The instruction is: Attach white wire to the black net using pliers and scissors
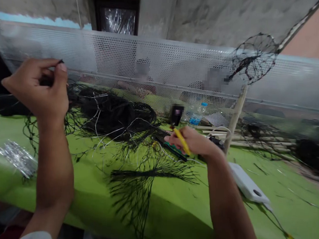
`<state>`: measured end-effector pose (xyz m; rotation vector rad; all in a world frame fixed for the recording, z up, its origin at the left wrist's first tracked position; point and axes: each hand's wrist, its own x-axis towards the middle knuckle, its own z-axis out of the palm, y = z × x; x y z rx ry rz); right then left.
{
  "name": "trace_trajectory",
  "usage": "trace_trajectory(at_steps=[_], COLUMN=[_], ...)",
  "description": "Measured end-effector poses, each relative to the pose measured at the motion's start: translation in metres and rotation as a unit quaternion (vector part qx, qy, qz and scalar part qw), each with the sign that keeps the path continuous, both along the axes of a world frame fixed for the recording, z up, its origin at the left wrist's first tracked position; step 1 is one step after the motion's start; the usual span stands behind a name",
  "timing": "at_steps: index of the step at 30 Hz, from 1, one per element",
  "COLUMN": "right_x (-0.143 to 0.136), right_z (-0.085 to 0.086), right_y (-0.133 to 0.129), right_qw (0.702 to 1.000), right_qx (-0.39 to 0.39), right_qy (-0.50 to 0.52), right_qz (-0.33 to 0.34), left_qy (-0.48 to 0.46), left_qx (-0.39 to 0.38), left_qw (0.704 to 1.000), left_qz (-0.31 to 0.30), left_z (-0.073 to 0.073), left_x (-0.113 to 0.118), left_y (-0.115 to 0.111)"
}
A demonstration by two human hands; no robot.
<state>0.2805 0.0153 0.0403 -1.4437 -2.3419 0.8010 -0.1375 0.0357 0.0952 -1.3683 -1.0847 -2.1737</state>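
My left hand (46,86) is raised at the left, thumb and forefinger pinched on a tiny dark piece (61,61), too small to name. Over the table's far middle, my right hand (193,141) is closed around a yellow-handled tool (182,141) with a dark tip; its exact kind is unclear. Just below that hand lies a green-and-black tool (175,150). Black knotted netting (142,179) spreads on the green tabletop (91,187) between my arms. Behind it sits a heap of black net and cord (109,111), crossed by pale wires.
A white power strip (248,184) lies by my right forearm. Silvery strips (17,158) lie at the left. A water bottle (198,114) and wooden sticks (262,141) are at the back, before a perforated screen (162,59). A post (235,120) stands there; people show behind the screen.
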Motion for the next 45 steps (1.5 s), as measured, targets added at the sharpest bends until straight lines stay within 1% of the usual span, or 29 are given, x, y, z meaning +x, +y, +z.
trace_trajectory(at_steps=[1,3,5,7,9,11,12,13,15,18,19,20,21,22,24,25,26,27,28,29,32,33,34,35,36,37,40,42,45], right_x=[-0.004,-0.013,-0.021,-0.025,-0.027,-0.032,-0.036,-0.041,-0.054,-0.073,-0.077,-0.079,-0.079,-0.077,-0.069,-0.064,-0.059,-0.053,-0.047,-0.042,-0.031,-0.030,-0.031,-0.032,-0.035,-0.039,-0.053,-0.059,-0.059], right_z=[-0.010,-0.029,-0.042,-0.043,-0.035,-0.025,-0.020,-0.017,-0.015,-0.015,-0.014,-0.012,-0.010,-0.007,-0.002,0.000,0.002,0.003,0.004,0.005,0.009,0.011,0.015,0.019,0.024,0.029,0.042,0.047,0.048], right_y=[0.009,0.023,0.031,0.031,0.024,0.012,0.006,0.001,-0.009,-0.015,-0.016,-0.015,-0.014,-0.013,-0.010,-0.008,-0.007,-0.006,-0.005,-0.005,-0.010,-0.013,-0.016,-0.020,-0.024,-0.028,-0.037,-0.039,-0.037], right_qw=[0.999,0.992,0.981,0.976,0.979,0.983,0.976,0.962,0.911,0.838,0.820,0.806,0.799,0.797,0.800,0.805,0.810,0.818,0.827,0.839,0.868,0.877,0.886,0.896,0.905,0.912,0.919,0.915,0.909], right_qx=[-0.002,-0.040,-0.094,-0.116,-0.106,-0.110,-0.130,-0.147,-0.172,-0.183,-0.181,-0.172,-0.159,-0.145,-0.109,-0.086,-0.059,-0.030,0.002,0.029,0.081,0.097,0.116,0.139,0.164,0.188,0.242,0.251,0.247], right_qy=[-0.046,-0.112,-0.142,-0.135,-0.099,0.000,0.091,0.186,0.354,0.509,0.543,0.566,0.579,0.583,0.582,0.579,0.575,0.569,0.558,0.541,0.487,0.469,0.447,0.421,0.392,0.363,0.312,0.316,0.334], right_qz=[0.009,0.047,0.094,0.127,0.144,0.150,0.146,0.138,0.121,0.063,0.029,-0.009,-0.042,-0.067,-0.095,-0.098,-0.094,-0.083,-0.069,-0.055,-0.044,-0.045,-0.044,-0.040,-0.033,-0.026,0.000,0.015,0.024], left_qy=[0.016,0.041,0.041,0.020,-0.004,0.001,0.001,0.007,0.022,0.086,0.122,0.170,0.226,0.288,0.405,0.439,0.466,0.489,0.492,0.477,0.354,0.315,0.292,0.289,0.304,0.331,0.388,0.388,0.341], left_qx=[0.060,0.178,0.233,0.261,0.260,0.234,0.213,0.197,0.172,0.154,0.152,0.146,0.131,0.105,0.011,-0.036,-0.087,-0.134,-0.149,-0.151,-0.103,-0.082,-0.059,-0.050,-0.054,-0.075,-0.169,-0.220,-0.253], left_qw=[0.998,0.983,0.969,0.958,0.955,0.958,0.958,0.957,0.961,0.970,0.966,0.955,0.936,0.905,0.818,0.776,0.750,0.735,0.738,0.763,0.868,0.891,0.905,0.910,0.908,0.898,0.850,0.825,0.817], left_qz=[-0.002,-0.022,-0.077,-0.119,-0.143,-0.169,-0.191,-0.211,-0.217,-0.168,-0.171,-0.194,-0.236,-0.295,-0.408,-0.452,-0.462,-0.451,-0.436,-0.410,-0.333,-0.316,-0.304,-0.293,-0.283,-0.281,-0.315,-0.347,-0.390], left_z=[0.001,0.004,0.008,0.010,0.010,0.005,0.002,-0.003,-0.014,-0.028,-0.030,-0.030,-0.028,-0.024,-0.012,-0.006,0.000,0.004,0.007,0.008,0.005,0.002,0.000,-0.003,-0.005,-0.007,-0.013,-0.016,-0.018], left_x=[0.004,0.014,0.028,0.044,0.063,0.083,0.093,0.103,0.119,0.130,0.130,0.128,0.125,0.119,0.105,0.096,0.088,0.081,0.075,0.071,0.074,0.080,0.087,0.095,0.103,0.111,0.130,0.137,0.139], left_y=[0.001,0.004,0.006,0.004,-0.001,-0.009,-0.013,-0.016,-0.023,-0.029,-0.031,-0.033,-0.036,-0.039,-0.048,-0.053,-0.058,-0.062,-0.066,-0.068,-0.069,-0.067,-0.065,-0.062,-0.059,-0.056,-0.049,-0.046,-0.043])
